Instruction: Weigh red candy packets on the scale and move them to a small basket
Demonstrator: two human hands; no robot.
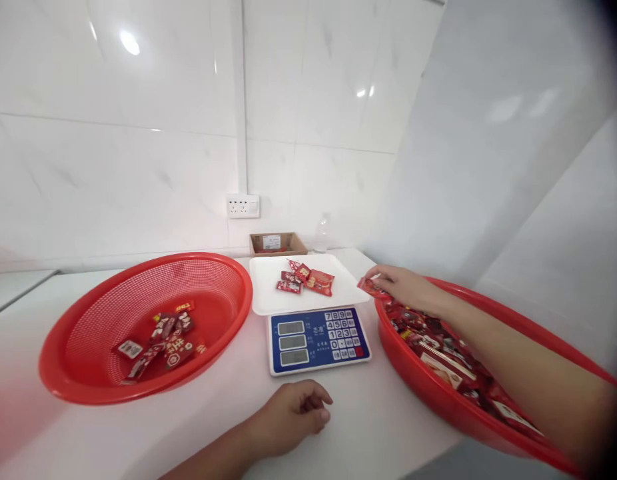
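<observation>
My right hand (406,287) reaches over the far rim of the right-hand red basket, its fingers closed on a red snack packet (371,288). Below that arm, many packets (441,353) in red and dark wrappers fill the basket. My left hand (296,417) rests above the table in front of the scale, loosely curled with thumb and forefinger apart, holding nothing. Between the baskets stands a digital scale (318,339) with a blue keypad panel. On its white tray (268,297) lie several small red packets (306,277) in a loose heap.
To the left, a red mesh basket (78,320) contains several packets (161,340). Behind the scale are a cardboard box (278,245) and a clear plastic bottle (322,233) against the wall. The right red basket (408,363) overhangs the table edge. A wall socket (243,206) sits above.
</observation>
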